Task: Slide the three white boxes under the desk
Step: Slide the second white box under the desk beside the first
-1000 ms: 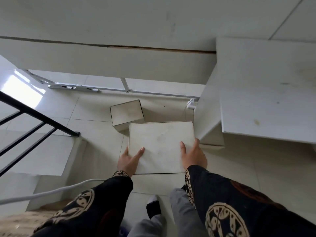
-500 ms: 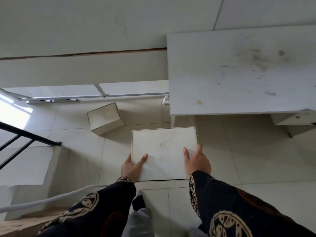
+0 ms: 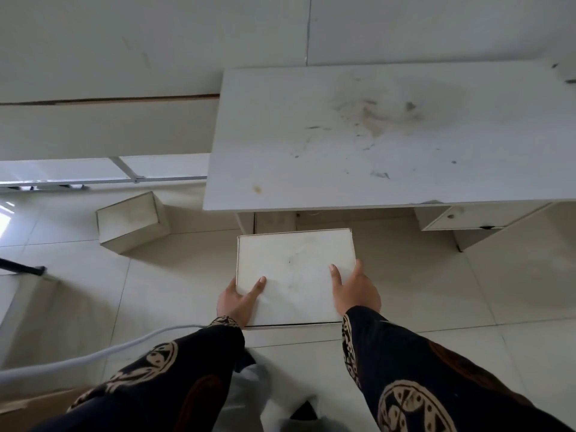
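Both hands, left hand (image 3: 238,302) and right hand (image 3: 355,289), grip a flat white cardboard box (image 3: 294,272) by its sides, thumbs on top, just before the stained white desk (image 3: 374,135); smaller white box (image 3: 131,221) left of desk.

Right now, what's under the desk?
Floor tile and a drawer unit show under the desk; the held white box is outside it. Its top hides everything deeper.

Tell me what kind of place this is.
Likely a sparse room in a home or small office: a stained white desk, a pale tiled floor, a white box gripped by left hand and right hand.
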